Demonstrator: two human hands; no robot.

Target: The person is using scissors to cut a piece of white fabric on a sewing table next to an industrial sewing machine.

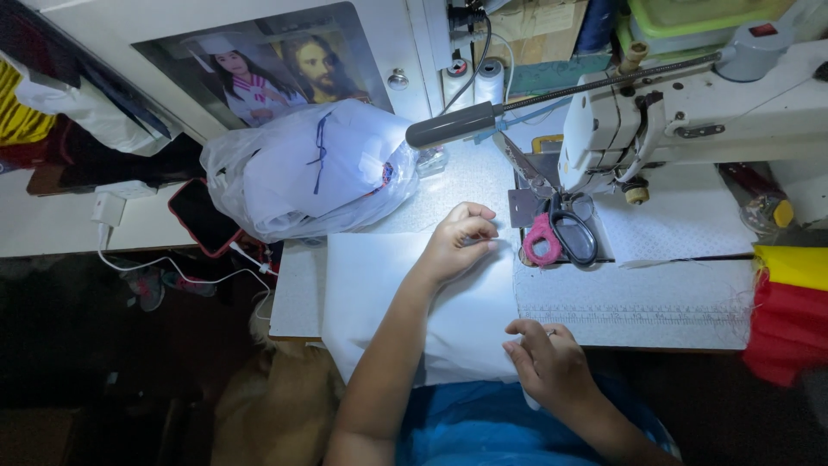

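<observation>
A piece of white fabric [405, 293] lies flat on the sewing table, brightly lit, hanging over the near edge. My left hand [461, 242] rests on its far right part, fingers curled and pinching the cloth near the needle plate. My right hand [548, 358] grips the fabric's near right edge at the table front. The white sewing machine [690, 112] stands at the right, its presser foot [539, 185] just beyond my left hand. Scissors [561, 237] with a pink and a black handle lie beside the foot.
A plastic bag with white cloth [315, 168] sits at the table's back left. A black lamp [453, 125] hangs over the work. Red and yellow fabric [789, 302] lies at the right edge. A phone [203, 220] on a charging cable lies at left.
</observation>
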